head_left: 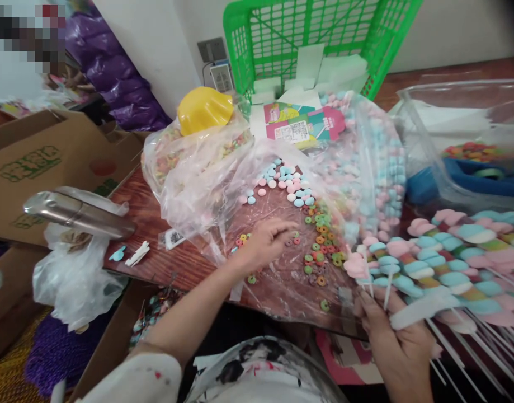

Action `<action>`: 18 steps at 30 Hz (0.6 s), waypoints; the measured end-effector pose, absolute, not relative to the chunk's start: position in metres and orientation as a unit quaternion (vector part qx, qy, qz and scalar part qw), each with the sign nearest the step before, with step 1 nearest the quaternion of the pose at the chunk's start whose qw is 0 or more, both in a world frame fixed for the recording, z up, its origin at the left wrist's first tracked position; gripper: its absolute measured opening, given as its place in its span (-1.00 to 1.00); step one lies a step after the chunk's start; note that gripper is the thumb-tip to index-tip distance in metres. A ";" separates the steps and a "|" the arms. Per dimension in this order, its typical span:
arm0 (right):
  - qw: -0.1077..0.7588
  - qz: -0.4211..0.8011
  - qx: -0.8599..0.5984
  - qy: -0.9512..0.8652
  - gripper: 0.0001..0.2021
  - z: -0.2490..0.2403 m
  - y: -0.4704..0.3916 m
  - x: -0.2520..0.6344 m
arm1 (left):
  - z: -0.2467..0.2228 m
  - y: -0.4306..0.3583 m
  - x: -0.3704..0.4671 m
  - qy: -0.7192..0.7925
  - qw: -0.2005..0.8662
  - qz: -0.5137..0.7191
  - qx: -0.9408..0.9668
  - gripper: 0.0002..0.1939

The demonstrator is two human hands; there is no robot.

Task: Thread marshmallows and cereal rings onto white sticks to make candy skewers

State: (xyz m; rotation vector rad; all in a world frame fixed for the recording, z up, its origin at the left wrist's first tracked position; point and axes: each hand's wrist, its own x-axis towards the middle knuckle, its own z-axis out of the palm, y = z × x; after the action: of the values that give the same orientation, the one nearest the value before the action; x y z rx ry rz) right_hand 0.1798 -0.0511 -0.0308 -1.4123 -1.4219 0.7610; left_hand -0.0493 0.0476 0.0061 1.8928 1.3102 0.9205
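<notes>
My left hand (265,244) reaches over the plastic-covered tabletop, fingers loosely bent and apart, close above a few small ring candies (296,240). Nothing shows between its fingers. Thin white sticks (388,288) rise from my right hand (393,336), which is closed around them at the table's front edge. A pink marshmallow (357,265) is at the top of one stick. A pale translucent strip (424,309) lies across the right fingers; whether it is gripped I cannot tell. More ring candies (320,240) and pastel marshmallow discs (296,187) lie loose ahead of my hands.
Finished marshmallow skewers (453,257) are piled at right. Behind stand a bag of marshmallows (382,162), a bag of rings (189,173) with a yellow bowl (204,110), and a green basket (311,28). A steel flask (80,214) lies left; a clear bin (462,129) stands right.
</notes>
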 end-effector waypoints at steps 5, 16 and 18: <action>0.455 0.316 -0.577 -0.600 -0.73 -0.032 -0.051 0.173 | -0.001 0.100 -0.052 0.469 0.242 0.126 0.840 -0.81; 0.466 0.264 -0.544 -0.646 -0.73 -0.036 -0.049 0.173 | 0.000 0.114 -0.032 0.461 0.238 0.201 0.831 -0.79; 0.465 0.256 -0.539 -0.654 -0.71 -0.036 -0.049 0.172 | -0.004 0.124 -0.026 0.455 0.229 0.164 0.845 -0.82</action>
State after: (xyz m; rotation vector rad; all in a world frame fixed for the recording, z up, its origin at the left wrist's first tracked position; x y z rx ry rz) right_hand 0.1717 -0.0485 -0.0362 -1.3230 -1.6069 0.6282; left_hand -0.0259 0.1242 -0.0044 2.3248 1.2518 0.4506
